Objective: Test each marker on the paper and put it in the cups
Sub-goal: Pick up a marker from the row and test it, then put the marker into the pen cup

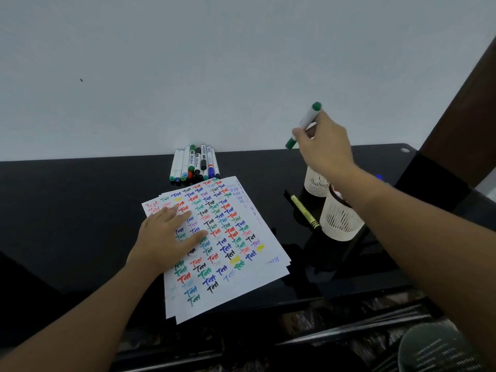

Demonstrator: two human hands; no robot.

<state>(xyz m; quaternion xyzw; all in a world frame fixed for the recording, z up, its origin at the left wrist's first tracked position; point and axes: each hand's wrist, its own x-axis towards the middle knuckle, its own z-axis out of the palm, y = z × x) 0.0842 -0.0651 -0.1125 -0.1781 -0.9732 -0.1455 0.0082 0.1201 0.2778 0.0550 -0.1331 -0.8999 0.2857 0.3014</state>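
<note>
A stack of white paper covered in coloured "Test" words lies on the black table. My left hand rests flat on its left part with fingers spread. My right hand holds a green-capped white marker in the air, tilted, above the two white mesh cups. The far cup is partly hidden by my wrist. A bundle of several markers lies at the back of the table against the wall.
A yellow pen lies on the black table left of the cups. A white wall rises behind the table. A dark post stands at the far right, and a mesh chair part shows at the bottom right.
</note>
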